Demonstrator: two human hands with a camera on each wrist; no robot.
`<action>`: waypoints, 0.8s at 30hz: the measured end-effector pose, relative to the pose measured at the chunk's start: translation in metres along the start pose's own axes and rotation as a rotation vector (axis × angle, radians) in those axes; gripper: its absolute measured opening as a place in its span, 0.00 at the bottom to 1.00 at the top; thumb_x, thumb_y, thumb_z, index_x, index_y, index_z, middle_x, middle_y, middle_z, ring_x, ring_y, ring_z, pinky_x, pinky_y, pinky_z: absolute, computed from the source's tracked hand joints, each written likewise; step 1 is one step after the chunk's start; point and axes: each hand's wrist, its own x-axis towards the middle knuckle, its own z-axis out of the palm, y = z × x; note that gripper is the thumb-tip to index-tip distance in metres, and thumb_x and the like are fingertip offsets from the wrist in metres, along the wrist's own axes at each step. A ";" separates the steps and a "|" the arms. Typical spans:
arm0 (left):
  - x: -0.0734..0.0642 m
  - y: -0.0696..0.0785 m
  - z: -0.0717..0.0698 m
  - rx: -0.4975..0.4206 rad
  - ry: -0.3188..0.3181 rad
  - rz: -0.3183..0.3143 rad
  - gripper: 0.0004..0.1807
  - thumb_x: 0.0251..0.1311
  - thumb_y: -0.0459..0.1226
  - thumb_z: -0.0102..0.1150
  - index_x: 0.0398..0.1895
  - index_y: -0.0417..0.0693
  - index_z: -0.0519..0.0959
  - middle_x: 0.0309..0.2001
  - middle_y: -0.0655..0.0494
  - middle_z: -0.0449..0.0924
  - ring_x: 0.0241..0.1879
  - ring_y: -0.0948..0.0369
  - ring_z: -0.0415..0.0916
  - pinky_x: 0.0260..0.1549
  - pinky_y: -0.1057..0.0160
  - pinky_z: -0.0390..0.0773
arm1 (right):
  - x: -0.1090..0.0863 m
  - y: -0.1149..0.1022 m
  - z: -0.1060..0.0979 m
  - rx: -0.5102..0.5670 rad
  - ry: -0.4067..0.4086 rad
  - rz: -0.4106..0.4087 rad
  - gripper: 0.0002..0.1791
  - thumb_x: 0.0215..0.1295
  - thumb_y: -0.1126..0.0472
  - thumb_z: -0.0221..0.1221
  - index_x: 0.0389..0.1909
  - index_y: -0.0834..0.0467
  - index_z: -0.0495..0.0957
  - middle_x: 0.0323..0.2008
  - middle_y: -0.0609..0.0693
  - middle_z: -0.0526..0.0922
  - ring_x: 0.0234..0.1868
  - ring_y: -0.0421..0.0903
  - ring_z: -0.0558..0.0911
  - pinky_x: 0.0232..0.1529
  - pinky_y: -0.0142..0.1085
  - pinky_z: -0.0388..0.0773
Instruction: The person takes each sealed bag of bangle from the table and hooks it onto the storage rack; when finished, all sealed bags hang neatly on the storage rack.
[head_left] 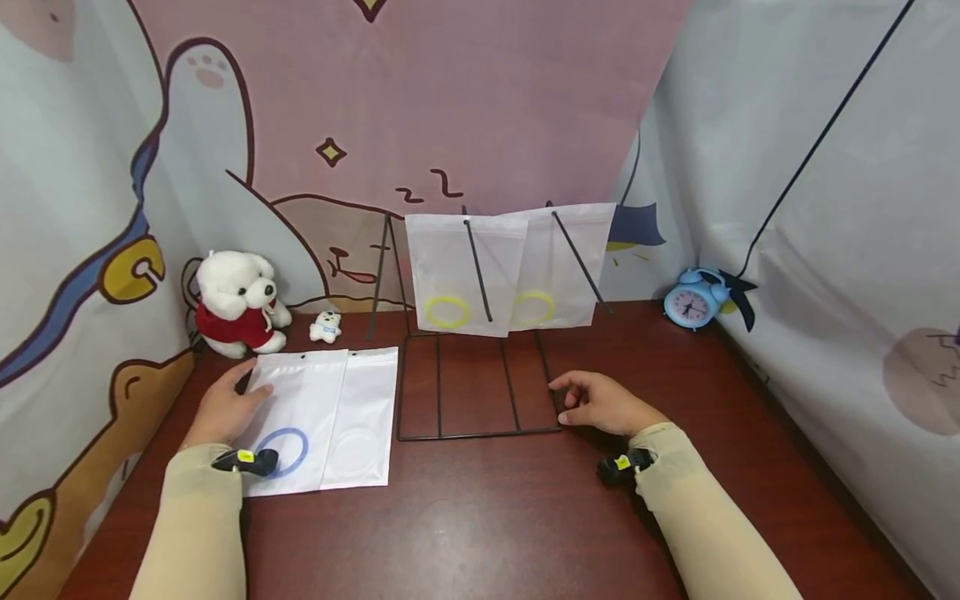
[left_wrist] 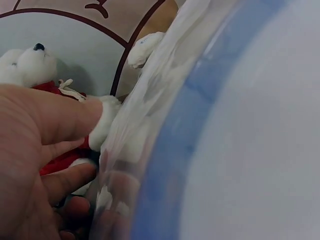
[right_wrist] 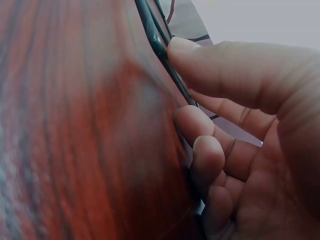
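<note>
My left hand [head_left: 225, 408] is at the left edge of two overlapping flat white zip bags on the table. Its thumb reaches over the near bag [head_left: 300, 400], which bears a blue ring [left_wrist: 165, 150]; the other bag [head_left: 367, 417] has a pale ring. At the near right corner of a black wire rack [head_left: 480, 434], my right hand [head_left: 607, 404] holds the frame with thumb and bent fingers. Two more white bags, one left [head_left: 450, 258] and one right [head_left: 581, 258], hang from the rack's prongs, each with a yellow ring low down.
A white plush dog in red [head_left: 236, 300] sits at the back left, with a small white figure [head_left: 326, 327] beside it. A blue alarm clock [head_left: 692, 300] stands at the back right. Printed cloth walls surround the brown table [head_left: 457, 517].
</note>
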 end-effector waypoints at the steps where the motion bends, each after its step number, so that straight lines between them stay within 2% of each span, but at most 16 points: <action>1: 0.001 0.001 -0.001 0.001 -0.009 -0.004 0.44 0.77 0.49 0.53 0.87 0.48 0.46 0.83 0.29 0.42 0.80 0.26 0.40 0.71 0.21 0.50 | 0.000 0.000 0.000 -0.002 0.004 0.004 0.27 0.62 0.63 0.74 0.62 0.59 0.80 0.38 0.53 0.78 0.33 0.45 0.76 0.33 0.33 0.76; 5: 0.004 0.001 -0.003 0.006 -0.036 -0.005 0.44 0.77 0.46 0.54 0.87 0.49 0.44 0.83 0.30 0.40 0.80 0.26 0.38 0.71 0.21 0.49 | 0.001 0.002 0.000 -0.002 0.010 0.004 0.27 0.62 0.64 0.75 0.62 0.59 0.80 0.38 0.53 0.79 0.34 0.46 0.77 0.33 0.33 0.76; 10: 0.007 0.000 -0.001 0.009 -0.041 0.001 0.42 0.77 0.42 0.53 0.87 0.48 0.45 0.83 0.30 0.44 0.80 0.26 0.39 0.72 0.22 0.50 | 0.001 0.004 0.000 -0.010 0.009 0.007 0.27 0.61 0.63 0.75 0.62 0.58 0.80 0.38 0.52 0.79 0.34 0.46 0.77 0.34 0.34 0.77; 16: 0.007 0.000 0.000 0.001 -0.034 -0.027 0.43 0.77 0.44 0.55 0.87 0.48 0.45 0.83 0.30 0.40 0.80 0.25 0.39 0.72 0.21 0.50 | 0.001 0.004 0.000 -0.007 0.010 0.009 0.27 0.62 0.63 0.75 0.62 0.56 0.80 0.38 0.51 0.79 0.34 0.47 0.77 0.33 0.34 0.77; 24: 0.010 -0.003 -0.001 0.086 -0.024 0.019 0.45 0.74 0.46 0.58 0.86 0.44 0.48 0.81 0.24 0.46 0.77 0.23 0.45 0.70 0.21 0.54 | 0.001 0.005 -0.001 0.005 -0.002 0.004 0.27 0.62 0.63 0.74 0.62 0.59 0.79 0.38 0.53 0.78 0.32 0.45 0.76 0.32 0.33 0.76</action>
